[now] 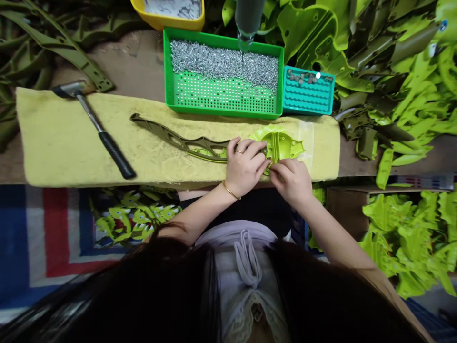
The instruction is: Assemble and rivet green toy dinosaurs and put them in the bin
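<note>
A long olive-green plastic arm [167,134] lies on the yellow towel [60,143], joined at its right end to a bright lime-green plastic piece [283,143]. My left hand [244,164] rests on the joint, fingers curled over the two parts and pressing them down. My right hand [291,178] is closed in a pinch at the near edge of the lime piece; what it pinches is hidden.
A hammer [102,128] lies on the towel's left. Behind stand a green tray of small metal pins [223,64], a teal tray [309,93] and a yellow bin [167,19]. Lime and olive plastic parts [400,71] pile at right.
</note>
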A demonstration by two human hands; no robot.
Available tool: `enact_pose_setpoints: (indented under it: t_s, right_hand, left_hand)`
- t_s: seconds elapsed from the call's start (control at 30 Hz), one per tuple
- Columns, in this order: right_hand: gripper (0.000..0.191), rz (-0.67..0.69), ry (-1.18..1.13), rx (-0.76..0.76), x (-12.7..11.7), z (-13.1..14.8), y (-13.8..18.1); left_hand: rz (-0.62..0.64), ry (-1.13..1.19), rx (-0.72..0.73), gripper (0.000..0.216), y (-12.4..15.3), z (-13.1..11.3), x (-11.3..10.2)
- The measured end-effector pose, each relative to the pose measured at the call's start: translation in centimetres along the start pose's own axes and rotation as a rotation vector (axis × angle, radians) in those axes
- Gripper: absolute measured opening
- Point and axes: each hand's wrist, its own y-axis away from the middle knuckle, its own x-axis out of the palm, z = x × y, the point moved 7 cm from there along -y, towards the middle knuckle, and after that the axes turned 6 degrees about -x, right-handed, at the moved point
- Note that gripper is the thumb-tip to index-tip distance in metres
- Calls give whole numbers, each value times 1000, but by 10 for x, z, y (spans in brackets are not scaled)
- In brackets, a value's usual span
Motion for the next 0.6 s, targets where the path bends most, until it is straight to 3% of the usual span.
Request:
enact_pose_setpoints:
  t_s: [0.27, 0.43, 0.5, 0.6]
  right_hand:
    - [13, -79, -37, 5, 2, 17, -29]
    - [10, -123, -105, 28, 6, 21, -29]
    - [8, -100, -203, 13, -3, 17, -31]
    - [8, -150, -315, 114, -42, -14, -61]
  left_hand:
    - [-20, -25, 67, 20, -12, 8, -23]
    - [18, -55, 119, 19, -18, 8, -36]
    - [32, -91, 126, 17, -11, 5, -37]
    - [-15, -142, 62, 17, 4, 6, -38]
